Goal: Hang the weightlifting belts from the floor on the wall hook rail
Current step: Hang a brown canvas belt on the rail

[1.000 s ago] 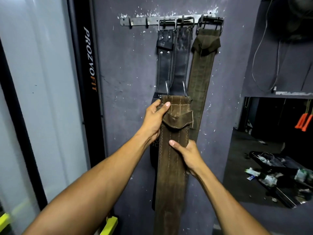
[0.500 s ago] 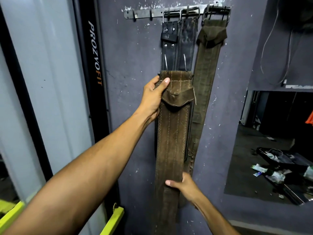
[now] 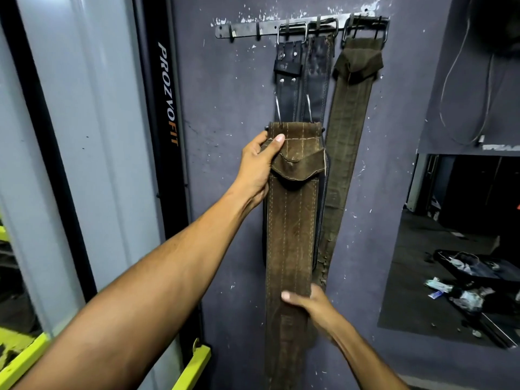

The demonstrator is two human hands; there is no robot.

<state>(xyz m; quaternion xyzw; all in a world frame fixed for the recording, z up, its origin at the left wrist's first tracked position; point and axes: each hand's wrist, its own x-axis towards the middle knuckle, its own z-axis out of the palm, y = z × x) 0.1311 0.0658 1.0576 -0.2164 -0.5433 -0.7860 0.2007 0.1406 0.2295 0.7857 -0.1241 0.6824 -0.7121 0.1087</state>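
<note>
The left hand (image 3: 257, 164) grips the upper end of a brown suede weightlifting belt (image 3: 289, 235), thumb laid across the front just below the folded top edge and the fingers wrapped round behind the belt's left edge. Two steel buckle prongs (image 3: 278, 109) stick up from that top edge, standing against the black belts behind. The belt hangs straight down in front of the purple-grey wall (image 3: 225, 108), its stitched keeper loop (image 3: 298, 166) just to the right of the left thumb. Lower down, the right hand (image 3: 312, 305) pinches the same belt, thumb on the front face and the fingers behind the right edge; how far those fingers curl is hidden by the leather. Above, a metal hook rail (image 3: 247, 29) is screwed to the wall, with its two leftmost hooks bare. To their right hang a black leather belt (image 3: 287, 80) and a second dark belt (image 3: 319, 77) just beside it, each by a steel buckle, and further right an olive-brown suede belt (image 3: 347, 122) hangs from the rail's right end, slanting a little leftward toward the bottom, where its edge looks frayed. The held belt's top sits well below the rail, overlapping the two black belts. Left of the wall runs a black upright lettered PROZVOFIT (image 3: 168, 94), and yellow-green frame bars (image 3: 194, 361) show at the bottom. At the right, an opening (image 3: 450, 220) shows a dark floor strewn with litter (image 3: 461, 294).
</note>
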